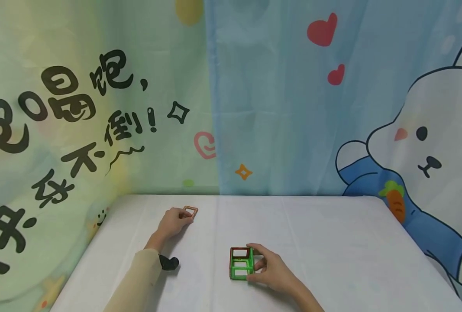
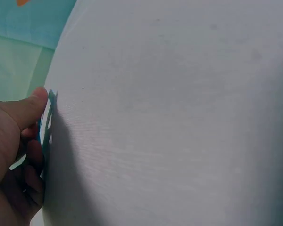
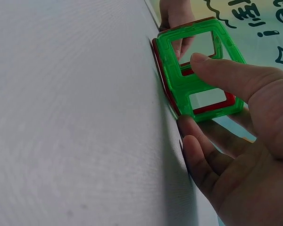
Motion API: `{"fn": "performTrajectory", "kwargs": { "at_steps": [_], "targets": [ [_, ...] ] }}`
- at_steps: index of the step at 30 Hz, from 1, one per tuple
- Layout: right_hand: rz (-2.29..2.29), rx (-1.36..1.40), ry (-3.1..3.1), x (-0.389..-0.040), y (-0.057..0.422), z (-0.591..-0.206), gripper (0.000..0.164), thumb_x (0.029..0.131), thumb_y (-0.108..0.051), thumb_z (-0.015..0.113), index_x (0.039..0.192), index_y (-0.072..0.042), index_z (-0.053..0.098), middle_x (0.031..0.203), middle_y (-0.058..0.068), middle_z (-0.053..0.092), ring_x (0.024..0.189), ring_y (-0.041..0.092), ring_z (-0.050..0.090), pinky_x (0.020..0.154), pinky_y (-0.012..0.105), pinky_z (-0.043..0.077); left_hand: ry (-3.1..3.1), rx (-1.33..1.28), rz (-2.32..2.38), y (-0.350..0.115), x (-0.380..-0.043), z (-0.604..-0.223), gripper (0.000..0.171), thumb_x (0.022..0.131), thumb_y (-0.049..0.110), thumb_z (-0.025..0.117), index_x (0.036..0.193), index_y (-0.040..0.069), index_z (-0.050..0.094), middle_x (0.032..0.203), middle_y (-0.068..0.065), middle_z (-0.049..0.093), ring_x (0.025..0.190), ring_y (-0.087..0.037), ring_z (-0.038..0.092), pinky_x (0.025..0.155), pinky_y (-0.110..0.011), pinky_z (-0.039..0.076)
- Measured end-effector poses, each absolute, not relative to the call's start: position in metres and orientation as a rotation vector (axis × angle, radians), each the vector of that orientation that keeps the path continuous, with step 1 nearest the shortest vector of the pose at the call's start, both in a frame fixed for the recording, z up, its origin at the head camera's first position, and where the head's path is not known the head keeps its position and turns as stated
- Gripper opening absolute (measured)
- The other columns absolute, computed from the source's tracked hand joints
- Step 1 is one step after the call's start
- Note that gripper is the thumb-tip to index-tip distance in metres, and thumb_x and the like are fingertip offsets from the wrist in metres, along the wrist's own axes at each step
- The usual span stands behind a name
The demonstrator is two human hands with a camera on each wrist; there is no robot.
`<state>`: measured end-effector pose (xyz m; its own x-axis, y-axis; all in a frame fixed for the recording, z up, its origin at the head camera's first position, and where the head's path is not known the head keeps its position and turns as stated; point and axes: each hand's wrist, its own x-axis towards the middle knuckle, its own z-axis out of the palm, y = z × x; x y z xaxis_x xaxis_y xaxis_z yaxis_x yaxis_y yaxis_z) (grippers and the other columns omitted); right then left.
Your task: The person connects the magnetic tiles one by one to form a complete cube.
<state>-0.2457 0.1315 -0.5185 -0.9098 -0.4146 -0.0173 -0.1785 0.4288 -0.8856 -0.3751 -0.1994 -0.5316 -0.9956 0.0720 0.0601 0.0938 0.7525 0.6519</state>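
Observation:
My left hand (image 1: 175, 222) pinches a small orange square-framed magnetic tile (image 1: 195, 212) at the far left of the table. In the left wrist view, the left hand (image 2: 9, 146) has thumb and fingertips on a thin tile edge (image 2: 46, 132) that looks teal there. A boxy block of green and red magnetic tiles (image 1: 240, 268) stands on the table near the middle. My right hand (image 1: 273, 271) grips its right side. In the right wrist view, the right thumb lies across the green face (image 3: 179, 88), and the other fingers are at its lower edge.
The table (image 1: 332, 242) has a white cloth. Behind it hangs a printed curtain (image 1: 277, 108) with hearts, lettering and a white cartoon animal. A black strap piece (image 1: 169, 262) sticks out at my left sleeve (image 1: 137, 277).

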Motion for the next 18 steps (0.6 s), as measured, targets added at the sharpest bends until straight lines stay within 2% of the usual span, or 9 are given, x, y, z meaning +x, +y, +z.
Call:
{"fn": "performTrajectory", "kwargs": {
  "at_steps": [6,9,15,18],
  "targets": [
    [-1.476,-0.514,2.452,-0.245,0.132,-0.52,0.081,0.072,-0.012,0.086,0.141,-0.003,0.044,0.123,0.015,0.055,0.081,0.019,0.059,0.066,0.027,0.05,-2.837,-0.114,-1.17,-0.199,-0.362,-0.533,0.013,0.089,0.018,0.072,0.092,0.006,0.074,0.081,-0.001,0.06,0.073,-0.016,0.049,0.065,-0.03,0.04],
    [-1.483,-0.519,2.441,-0.245,0.133,-0.521,0.081,0.072,-0.013,0.086,0.141,-0.003,0.044,0.123,0.015,0.055,0.082,0.019,0.059,0.066,0.027,0.05,-2.809,-0.118,-1.142,-0.2,-0.356,-0.535,0.012,0.088,0.018,0.073,0.088,0.006,0.073,0.086,-0.003,0.054,0.077,-0.016,0.051,0.068,-0.032,0.043],
    [-1.486,-0.525,2.444,-0.248,0.133,-0.52,0.08,0.073,-0.014,0.086,0.141,-0.003,0.044,0.121,0.013,0.055,0.081,0.02,0.058,0.065,0.027,0.05,-2.769,-0.153,-1.002,-0.207,-0.353,-0.539,0.013,0.08,0.022,0.081,0.081,0.01,0.078,0.112,-0.015,0.058,0.102,-0.034,0.055,0.085,-0.047,0.045],
    [-1.477,-0.515,2.452,-0.247,0.132,-0.522,0.08,0.073,-0.014,0.086,0.141,-0.004,0.044,0.122,0.014,0.055,0.08,0.019,0.058,0.064,0.027,0.049,-2.751,-0.197,-1.032,-0.215,-0.354,-0.544,0.019,0.077,0.022,0.084,0.09,0.009,0.079,0.12,-0.02,0.059,0.111,-0.041,0.053,0.091,-0.052,0.043]
  ]
}}
